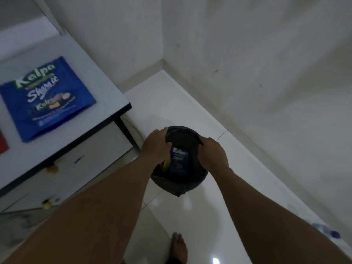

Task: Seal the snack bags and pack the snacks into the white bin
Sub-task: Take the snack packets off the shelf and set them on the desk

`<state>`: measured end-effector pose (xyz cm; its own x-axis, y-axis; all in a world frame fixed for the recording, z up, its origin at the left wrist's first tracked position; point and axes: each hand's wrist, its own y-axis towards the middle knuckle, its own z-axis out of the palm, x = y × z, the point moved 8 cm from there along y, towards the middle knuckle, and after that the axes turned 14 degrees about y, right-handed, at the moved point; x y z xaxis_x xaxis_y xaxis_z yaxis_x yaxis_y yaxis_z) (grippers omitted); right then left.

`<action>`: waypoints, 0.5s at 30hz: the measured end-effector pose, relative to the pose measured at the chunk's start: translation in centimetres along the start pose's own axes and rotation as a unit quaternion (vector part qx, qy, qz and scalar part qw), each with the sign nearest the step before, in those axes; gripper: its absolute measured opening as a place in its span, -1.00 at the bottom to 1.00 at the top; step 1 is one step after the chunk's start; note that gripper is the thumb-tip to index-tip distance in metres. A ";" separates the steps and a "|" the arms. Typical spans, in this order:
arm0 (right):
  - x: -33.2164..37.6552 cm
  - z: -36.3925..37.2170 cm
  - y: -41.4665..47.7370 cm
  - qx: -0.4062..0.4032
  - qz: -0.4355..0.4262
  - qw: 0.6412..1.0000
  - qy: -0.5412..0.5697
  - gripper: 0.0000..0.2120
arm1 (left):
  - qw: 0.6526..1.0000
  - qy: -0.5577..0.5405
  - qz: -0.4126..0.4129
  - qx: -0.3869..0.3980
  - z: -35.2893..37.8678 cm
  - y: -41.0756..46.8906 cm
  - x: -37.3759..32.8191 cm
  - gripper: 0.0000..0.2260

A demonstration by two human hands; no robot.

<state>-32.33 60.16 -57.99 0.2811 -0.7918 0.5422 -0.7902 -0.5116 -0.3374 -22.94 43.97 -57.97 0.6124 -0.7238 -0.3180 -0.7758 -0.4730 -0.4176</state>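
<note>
Both forearms reach down from the lower edge of the frame to a dark bin (179, 184) standing on the white floor (190, 103) at centre frame. A bare foot (178, 246) is planted just below it.

Grip state:
- Left hand (155, 143): fingers curled over the upper-left rim of the bin. Whether they also touch the pack below cannot be told.
- Right hand (214, 151): fingers curled down over the right rim, gripping it.

Judged purpose: with one grip on each side, the mouth is held spread and steady so that contents drop in without snagging.

Contents: a small blue pack (179, 159) stands on end inside the bin, between the two hands, label facing up. A yellow item (167, 164) lies just beside it on the left, partly hidden under the left wrist.

Note: the task names a white bin, but this one reads as dark, possibly because of a black liner. This cannot be confirmed.

Remaining stock: a large blue snack bag (47, 98) lies flat on the grey tabletop (106, 88) at left of frame, well apart from the bin and not yet packed. Whether its top is sealed is too blurred to tell. A red item (2, 141) shows at the left edge.

A bottle (327, 232) lies on the floor at lower right.
</note>
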 end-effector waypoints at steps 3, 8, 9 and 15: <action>2.8 -3.6 -0.9 -0.004 -0.016 1.000 -0.010 -0.68 | 1.000 0.022 0.015 -0.008 -3.8 -1.3 -1.1 -0.46; 8.7 -10.8 -2.8 0.012 -0.054 0.997 -0.059 -0.56 | 0.996 0.062 0.052 -0.043 -12.4 -4.6 -4.5 -0.43; 10.0 -12.2 -3.3 0.014 -0.058 0.996 -0.068 -0.55 | 0.995 0.066 0.053 -0.054 -14.4 -5.4 -5.0 -0.44; 17.8 -19.5 -6.7 0.016 -0.107 0.988 -0.109 -0.46 | 0.993 0.083 0.019 -0.078 -24.9 -11.5 -4.2 -0.36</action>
<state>-32.62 55.96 -31.10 0.5536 -0.7156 0.4261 -0.6834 -0.6827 -0.2587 -20.36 39.91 -30.70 0.5586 -0.8092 -0.1818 -0.8200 -0.5059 -0.2676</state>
